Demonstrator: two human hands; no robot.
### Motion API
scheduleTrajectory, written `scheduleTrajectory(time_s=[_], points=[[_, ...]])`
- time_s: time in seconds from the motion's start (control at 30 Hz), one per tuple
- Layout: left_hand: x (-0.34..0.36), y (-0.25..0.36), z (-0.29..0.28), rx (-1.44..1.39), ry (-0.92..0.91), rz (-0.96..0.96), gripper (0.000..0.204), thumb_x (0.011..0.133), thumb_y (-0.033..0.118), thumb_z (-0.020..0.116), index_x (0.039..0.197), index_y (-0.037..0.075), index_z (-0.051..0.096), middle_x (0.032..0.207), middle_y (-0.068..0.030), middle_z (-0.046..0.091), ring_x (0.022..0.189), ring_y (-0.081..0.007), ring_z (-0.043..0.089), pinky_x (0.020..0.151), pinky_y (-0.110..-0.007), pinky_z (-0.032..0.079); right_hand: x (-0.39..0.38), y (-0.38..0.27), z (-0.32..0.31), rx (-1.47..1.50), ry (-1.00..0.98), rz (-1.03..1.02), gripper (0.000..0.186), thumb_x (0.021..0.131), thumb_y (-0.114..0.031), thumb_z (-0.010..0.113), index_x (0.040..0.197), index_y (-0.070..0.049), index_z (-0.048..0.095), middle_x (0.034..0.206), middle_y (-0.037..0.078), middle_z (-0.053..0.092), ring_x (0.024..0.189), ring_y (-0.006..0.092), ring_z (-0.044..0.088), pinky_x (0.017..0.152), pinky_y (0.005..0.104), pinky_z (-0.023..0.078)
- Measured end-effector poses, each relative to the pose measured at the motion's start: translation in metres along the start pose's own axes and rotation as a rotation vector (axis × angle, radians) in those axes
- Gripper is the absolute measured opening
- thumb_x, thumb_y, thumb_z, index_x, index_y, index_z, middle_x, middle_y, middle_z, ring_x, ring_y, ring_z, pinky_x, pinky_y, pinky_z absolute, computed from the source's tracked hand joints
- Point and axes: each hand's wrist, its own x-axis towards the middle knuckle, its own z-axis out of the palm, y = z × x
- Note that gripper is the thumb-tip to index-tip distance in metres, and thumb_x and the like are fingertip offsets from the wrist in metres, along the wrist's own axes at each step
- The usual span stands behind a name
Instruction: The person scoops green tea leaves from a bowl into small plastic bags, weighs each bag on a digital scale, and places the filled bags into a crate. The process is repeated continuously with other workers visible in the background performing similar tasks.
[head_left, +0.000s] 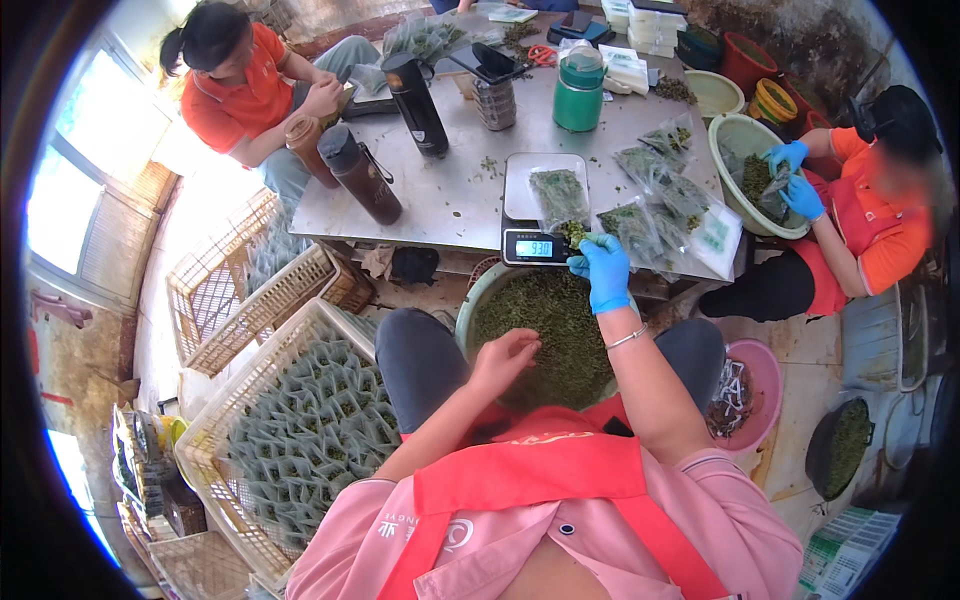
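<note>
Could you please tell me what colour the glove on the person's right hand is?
Bright blue. The glove on the right hand shows clearly in the head view, beside the scale.

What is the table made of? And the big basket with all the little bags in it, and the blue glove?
The table looks like bare metal, probably steel: grey, smooth, dully shiny. The big basket seems to be cream plastic lattice, with even moulded holes. The blue glove on the right hand looks like thin rubber, nitrile or latex, clinging and wrinkling. The left hand is bare.
</note>
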Motion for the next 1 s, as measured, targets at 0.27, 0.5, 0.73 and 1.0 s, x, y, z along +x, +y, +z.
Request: scheduleTrajectory(time_s=[0.27,0.5,0.73,1.0], points=[[0.047,0.069,0.011,0.873,0.058,0.450,0.068,0.081,0.025,0.058,0.140,0.012,0.027,0.071,-0.0134,0.065,0.058,-0.0280,0.063,0.053,-0.041,0.050,0.011,-0.003,0.002,0.085,-0.034,0.117,0.023,0.081,-0.008,0.060,0.103,-0.002,0.053,0.077,0.008,0.061,0.058,0.0165,0.061,0.049,0.0287,0.051],[0.133,0.104,0.016,1.360,0.075,0.280,0.075,0.076,0.014,0.055,0.143,0.014,0.021,0.069,-0.0116,0.065,0.060,-0.0286,0.064,0.054,-0.041,0.049,0.024,-0.005,-0.003,-0.065,-0.072,0.155,0.014,0.082,-0.010,0.061,0.095,-0.005,0.058,0.074,0.004,0.061,0.049,0.0109,0.052,0.044,0.0252,0.043],[0.160,0.101,0.014,1.380,0.114,0.237,0.073,0.079,0.017,0.054,0.144,0.017,0.019,0.069,-0.0109,0.065,0.061,-0.0296,0.065,0.056,-0.041,0.049,-0.015,-0.044,-0.008,0.065,-0.251,0.224,0.010,0.082,-0.010,0.060,0.091,-0.005,0.059,0.070,0.005,0.062,0.048,0.0092,0.052,0.044,0.0235,0.043],[0.068,0.095,0.001,0.729,0.143,0.358,0.055,0.080,0.013,0.055,0.133,0.020,0.042,0.099,-0.0136,0.064,0.066,-0.0236,0.063,0.062,-0.036,0.050,-0.046,-0.022,-0.047,-0.464,-0.412,0.019,0.013,0.081,-0.008,0.062,0.093,-0.002,0.063,0.073,0.002,0.060,0.055,0.0084,0.053,0.050,0.0226,0.043]])
